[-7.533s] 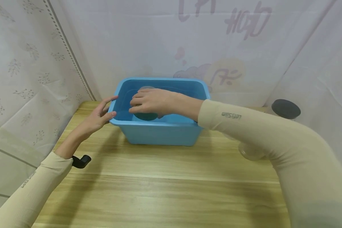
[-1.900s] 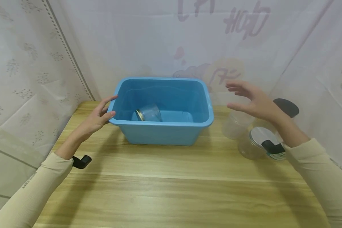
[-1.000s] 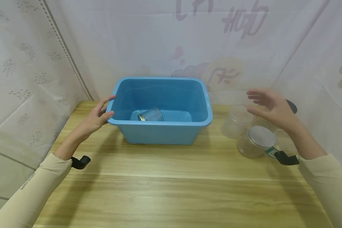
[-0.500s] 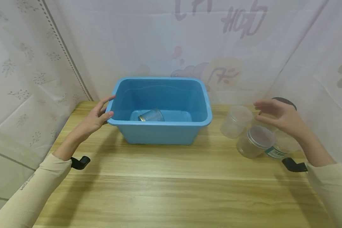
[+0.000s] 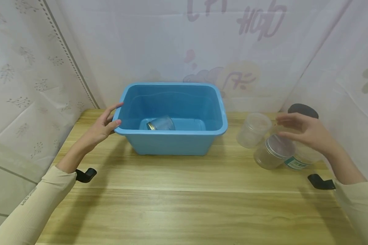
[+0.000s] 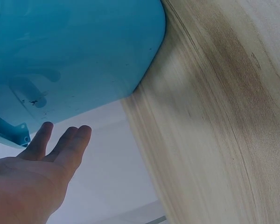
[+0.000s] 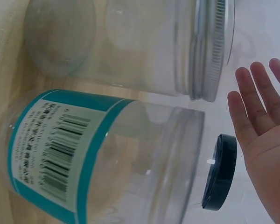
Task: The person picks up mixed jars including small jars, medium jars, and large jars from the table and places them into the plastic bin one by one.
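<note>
My left hand is at the left rim of the blue bin, thumb and index fingertip touching it; in the left wrist view its other fingers extend, straight, below the rim. On its side in the bin lies a clear jar with a gold-coloured lid. My right hand hovers with fingers extended over a group of clear jars, holding nothing. Nearest it are a silver-rimmed jar and a jar with a green barcode label. Farther left stands a frosted clear jar.
A black lid shows behind the right hand, on a jar mostly hidden by it. The wooden table runs beneath everything. Patterned curtains enclose its back and sides.
Earlier my right hand was inside the bin around a jar; that jar now lies there. The hand has moved right and lowered toward the other jars. My left hand stays on the rim.
</note>
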Action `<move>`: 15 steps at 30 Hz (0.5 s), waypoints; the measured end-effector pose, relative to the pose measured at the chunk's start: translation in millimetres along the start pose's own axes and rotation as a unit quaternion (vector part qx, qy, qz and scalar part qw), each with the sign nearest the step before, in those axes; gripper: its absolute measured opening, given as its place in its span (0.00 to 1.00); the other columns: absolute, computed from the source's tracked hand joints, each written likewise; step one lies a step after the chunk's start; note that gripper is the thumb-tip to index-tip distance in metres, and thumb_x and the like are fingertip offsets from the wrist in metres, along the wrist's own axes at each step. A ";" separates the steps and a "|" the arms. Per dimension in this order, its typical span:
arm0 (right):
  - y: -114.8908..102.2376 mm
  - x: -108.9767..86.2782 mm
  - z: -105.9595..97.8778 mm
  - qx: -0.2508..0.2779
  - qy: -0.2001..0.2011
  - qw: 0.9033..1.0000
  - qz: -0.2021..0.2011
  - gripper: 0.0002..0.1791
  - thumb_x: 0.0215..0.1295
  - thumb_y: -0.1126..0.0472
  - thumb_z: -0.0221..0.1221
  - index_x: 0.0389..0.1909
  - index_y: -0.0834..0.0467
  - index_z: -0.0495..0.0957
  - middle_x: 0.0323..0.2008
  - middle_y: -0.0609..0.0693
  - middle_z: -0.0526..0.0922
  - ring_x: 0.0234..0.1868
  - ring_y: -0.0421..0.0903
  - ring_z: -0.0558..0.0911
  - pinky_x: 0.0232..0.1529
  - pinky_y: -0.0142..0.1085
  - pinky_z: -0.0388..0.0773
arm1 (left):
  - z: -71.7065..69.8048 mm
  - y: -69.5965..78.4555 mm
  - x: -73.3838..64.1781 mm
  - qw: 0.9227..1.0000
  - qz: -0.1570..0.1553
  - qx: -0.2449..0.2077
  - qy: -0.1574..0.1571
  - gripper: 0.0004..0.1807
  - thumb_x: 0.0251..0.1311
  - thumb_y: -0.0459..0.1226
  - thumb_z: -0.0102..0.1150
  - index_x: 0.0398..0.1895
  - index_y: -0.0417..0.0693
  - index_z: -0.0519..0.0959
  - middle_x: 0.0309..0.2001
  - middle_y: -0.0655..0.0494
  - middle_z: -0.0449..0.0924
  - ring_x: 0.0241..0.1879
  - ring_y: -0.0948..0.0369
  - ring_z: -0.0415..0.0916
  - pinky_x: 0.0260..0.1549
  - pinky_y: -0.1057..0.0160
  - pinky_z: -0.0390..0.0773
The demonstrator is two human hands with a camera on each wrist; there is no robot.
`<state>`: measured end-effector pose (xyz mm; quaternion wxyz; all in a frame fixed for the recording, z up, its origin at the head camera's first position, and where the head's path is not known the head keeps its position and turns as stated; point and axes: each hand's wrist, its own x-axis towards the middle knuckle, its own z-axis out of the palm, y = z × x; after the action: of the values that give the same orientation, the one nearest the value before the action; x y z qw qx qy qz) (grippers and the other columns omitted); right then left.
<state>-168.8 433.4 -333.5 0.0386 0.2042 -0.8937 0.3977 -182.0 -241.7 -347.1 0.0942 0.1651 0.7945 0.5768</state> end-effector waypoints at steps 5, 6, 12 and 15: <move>1.8 -4.8 4.3 -0.005 -0.012 1.000 0.004 0.31 0.55 0.74 0.73 0.61 0.64 0.77 0.54 0.61 0.81 0.55 0.39 0.81 0.52 0.24 0.74 | -0.2 0.4 -0.3 1.000 0.000 0.000 0.001 0.35 0.80 0.40 0.46 0.83 0.64 0.46 0.71 0.34 0.60 0.64 0.42 0.63 0.65 0.47 0.64; 2.4 -5.2 5.1 -0.007 -0.015 1.000 0.004 0.31 0.54 0.74 0.74 0.61 0.64 0.77 0.54 0.61 0.81 0.55 0.39 0.81 0.52 0.23 0.73 | -0.4 0.2 -0.3 1.000 -0.001 0.001 0.001 0.35 0.80 0.40 0.46 0.83 0.63 0.45 0.70 0.34 0.60 0.64 0.42 0.63 0.63 0.51 0.66; 2.9 -7.3 8.1 -0.015 -0.029 0.999 0.024 0.31 0.53 0.71 0.76 0.59 0.60 0.79 0.53 0.59 0.82 0.55 0.36 0.80 0.52 0.23 0.73 | -0.5 0.2 0.1 1.000 -0.005 -0.005 0.000 0.36 0.79 0.40 0.47 0.83 0.63 0.45 0.71 0.34 0.59 0.64 0.43 0.63 0.58 0.61 0.70; 3.0 -9.0 9.0 -0.021 -0.032 0.999 0.026 0.32 0.51 0.71 0.77 0.58 0.60 0.79 0.53 0.58 0.82 0.54 0.35 0.80 0.52 0.23 0.73 | -0.5 -0.1 0.8 1.000 -0.006 -0.006 -0.002 0.36 0.79 0.39 0.47 0.83 0.64 0.45 0.72 0.33 0.58 0.64 0.43 0.63 0.59 0.60 0.70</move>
<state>-160.9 431.7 -343.7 0.0041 0.1921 -0.9078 0.3727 -182.9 -241.8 -347.0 0.1000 0.1611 0.7917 0.5808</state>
